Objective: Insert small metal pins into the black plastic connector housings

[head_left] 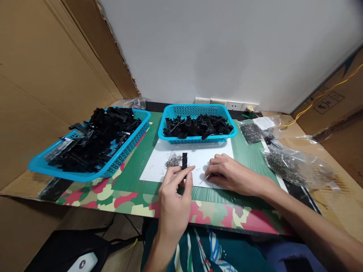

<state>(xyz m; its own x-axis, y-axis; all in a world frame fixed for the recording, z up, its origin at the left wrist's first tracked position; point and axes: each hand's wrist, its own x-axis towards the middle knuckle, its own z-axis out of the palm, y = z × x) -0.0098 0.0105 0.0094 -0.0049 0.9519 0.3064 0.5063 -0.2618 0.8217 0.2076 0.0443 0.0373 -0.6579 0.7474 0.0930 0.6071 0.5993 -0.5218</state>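
My left hand [177, 187] is closed around a narrow black plastic part [185, 160], whose upper end sticks up above my fingers. Just beyond it, a small heap of fine metal springs or wire pieces [173, 160] lies on a white sheet [153, 166], with a few loose ones scattered about. To the right, my right hand [224, 170] rests low over the sheet, its fingers curled and pinched together. A thin, shiny metal tip [208, 176] shows at those fingertips; whether it is a tool or a wire piece I cannot make out.
A blue basket [198, 140] of black plastic parts stands at the back of the sheet. Another, larger blue basket [113, 166] heaped with similar parts is at left. Clear bags of metal pieces [283, 166] lie at right. Cardboard [42, 75] walls the left side.
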